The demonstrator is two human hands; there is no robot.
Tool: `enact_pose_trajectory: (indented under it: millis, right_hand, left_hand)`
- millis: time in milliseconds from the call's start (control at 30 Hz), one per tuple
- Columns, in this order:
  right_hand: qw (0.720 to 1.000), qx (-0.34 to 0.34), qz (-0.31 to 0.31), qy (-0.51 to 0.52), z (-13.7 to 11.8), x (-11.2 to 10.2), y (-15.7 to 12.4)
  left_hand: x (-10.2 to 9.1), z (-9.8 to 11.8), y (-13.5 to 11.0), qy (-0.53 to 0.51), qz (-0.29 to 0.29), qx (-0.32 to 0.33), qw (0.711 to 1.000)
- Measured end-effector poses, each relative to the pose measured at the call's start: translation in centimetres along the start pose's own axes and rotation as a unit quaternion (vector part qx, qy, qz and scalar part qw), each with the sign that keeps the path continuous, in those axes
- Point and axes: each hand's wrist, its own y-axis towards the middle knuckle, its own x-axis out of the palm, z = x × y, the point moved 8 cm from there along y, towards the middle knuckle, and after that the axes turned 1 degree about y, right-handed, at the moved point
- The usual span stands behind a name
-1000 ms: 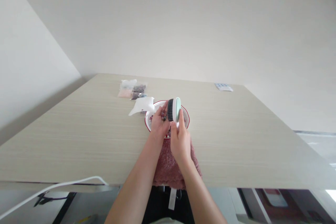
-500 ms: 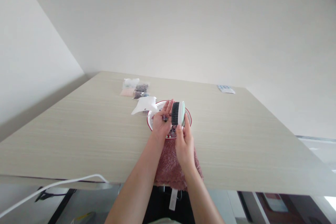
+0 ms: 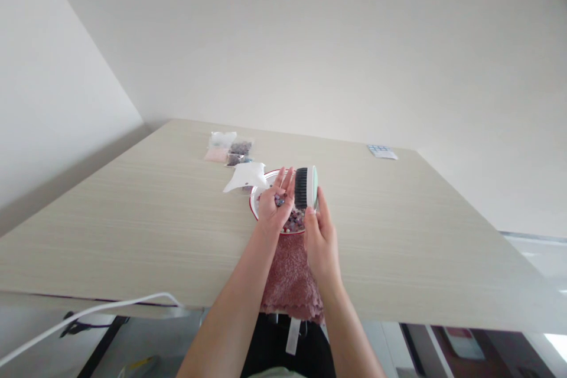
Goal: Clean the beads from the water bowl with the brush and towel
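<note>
My left hand [image 3: 271,207] is palm up over the near left of a white plate [image 3: 253,204] with a red rim. Several small dark, purplish beads [image 3: 280,201] lie in its cupped palm, with the fingers stretched away from me. My right hand [image 3: 322,242] grips a brush [image 3: 305,187] by its pale green and white back. The brush stands on edge, its black bristles facing left, close beside my left fingers. More beads [image 3: 295,221] in mixed colours lie in the plate below. My hands and the brush hide part of the plate.
A pink fluffy cloth [image 3: 292,277] lies under the plate's near side and reaches the table [image 3: 155,218] edge. Left of the plate are a white packet [image 3: 246,176] and clear bags [image 3: 239,149] of small pieces. A blue-and-white packet [image 3: 381,152] is far right; a white cable [image 3: 97,309] is near left.
My right hand has moved the brush slightly right and away from my left palm, showing more of the beads in the plate. My left hand has hardly moved.
</note>
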Motion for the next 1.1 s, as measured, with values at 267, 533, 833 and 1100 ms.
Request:
enact_pose_trajectory:
  millis: [267, 533, 833, 1100]
  right_hand:
    - [0.999, -0.003, -0.008, 0.050, -0.6, 0.0, -0.1]
    - [0.991, 0.040, -0.078, -0.099, -1.3, 0.5, 1.1]
    - [0.968, 0.028, -0.099, -0.227, -1.7, 1.2, 1.1]
    - [0.963, 0.031, -0.129, -0.234, -1.5, 1.7, 0.6]
  left_hand:
    - [0.1, 0.4, -0.1, 0.009, -0.038, 0.008, 0.999]
    - [-0.3, -0.3, -0.2, 0.018, 0.032, -0.011, 0.999]
    - [-0.9, -2.3, 0.6, 0.054, 0.062, -0.041, 0.996]
    - [-1.0, -1.7, 0.6, 0.067, 0.059, -0.029, 0.996]
